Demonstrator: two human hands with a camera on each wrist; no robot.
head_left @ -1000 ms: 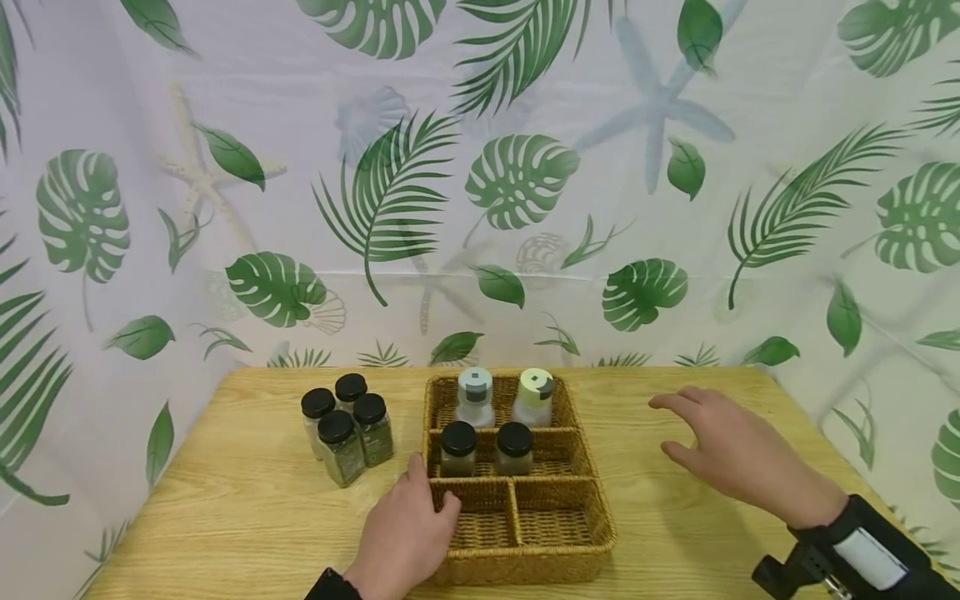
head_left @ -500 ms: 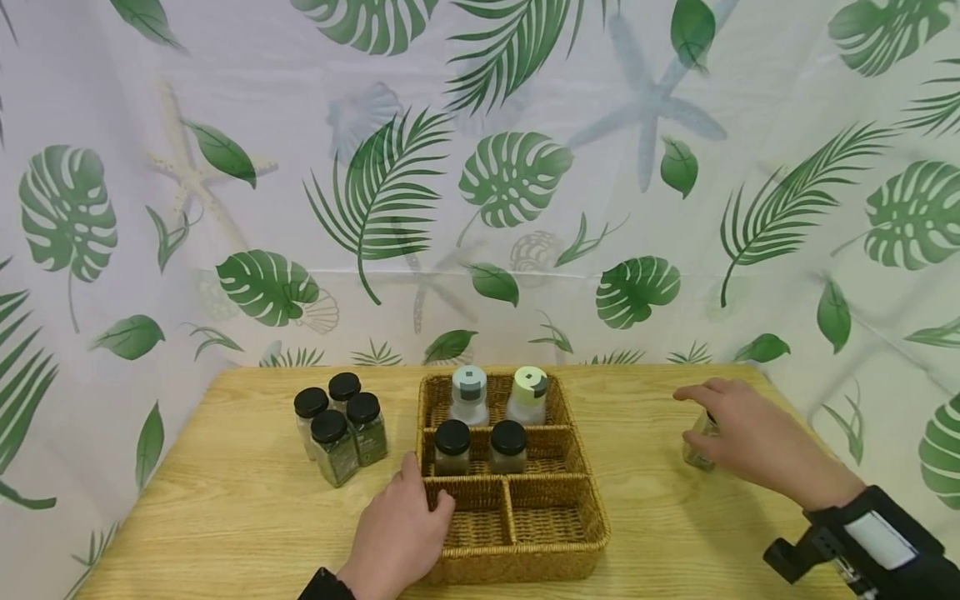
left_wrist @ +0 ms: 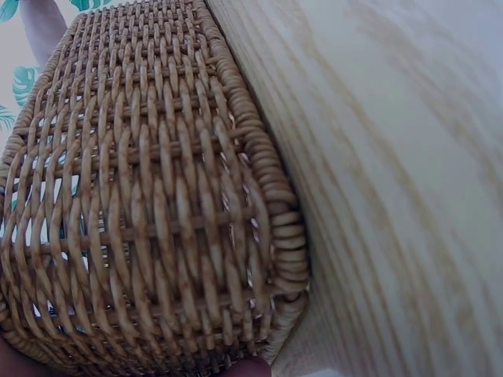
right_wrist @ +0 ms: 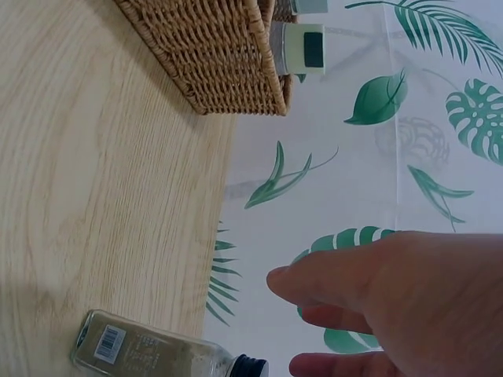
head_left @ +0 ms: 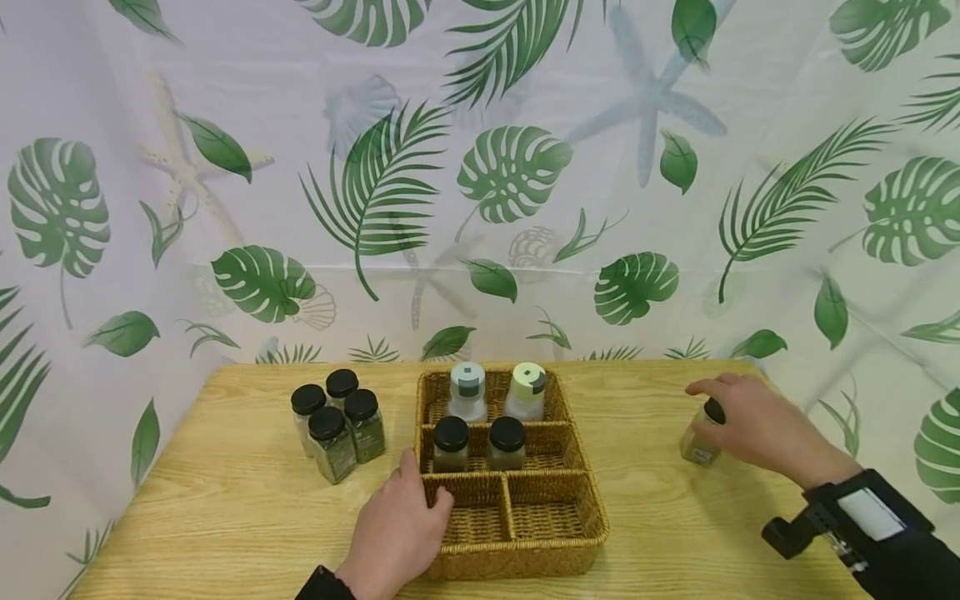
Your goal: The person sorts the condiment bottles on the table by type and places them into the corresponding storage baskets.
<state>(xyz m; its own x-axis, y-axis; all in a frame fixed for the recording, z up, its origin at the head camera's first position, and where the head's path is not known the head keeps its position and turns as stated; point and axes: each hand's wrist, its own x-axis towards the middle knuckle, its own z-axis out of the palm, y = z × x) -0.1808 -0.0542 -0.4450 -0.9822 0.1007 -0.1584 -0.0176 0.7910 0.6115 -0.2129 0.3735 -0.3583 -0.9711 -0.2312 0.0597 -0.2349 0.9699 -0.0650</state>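
My left hand (head_left: 397, 529) grips the left wall of a woven basket (head_left: 517, 562), thumb over the rim; only bits of its fingers show at the bottom of the left wrist view. My right hand (head_left: 765, 425) is beside a glass spice jar (head_left: 699, 443) with a black cap, standing on the table right of the basket. In the right wrist view, the fingers (right_wrist: 330, 275) are spread and apart from the jar's cap (right_wrist: 250, 367). Two black-capped jars (head_left: 450, 450) stand in the basket's middle row. A blue-capped bottle (head_left: 467, 396) and a yellow-green-capped bottle (head_left: 527, 392) fill the back row.
Several black-capped spice jars (head_left: 335, 446) stand grouped on the wooden table (head_left: 217, 500) left of the basket. Two front compartments (head_left: 551, 508) of the basket hold nothing. A leaf-printed cloth (head_left: 525, 250) hangs behind the table.
My right hand has shifted a little to the right, and the jar it earlier hid has come into sight. The left hand stays on the basket.
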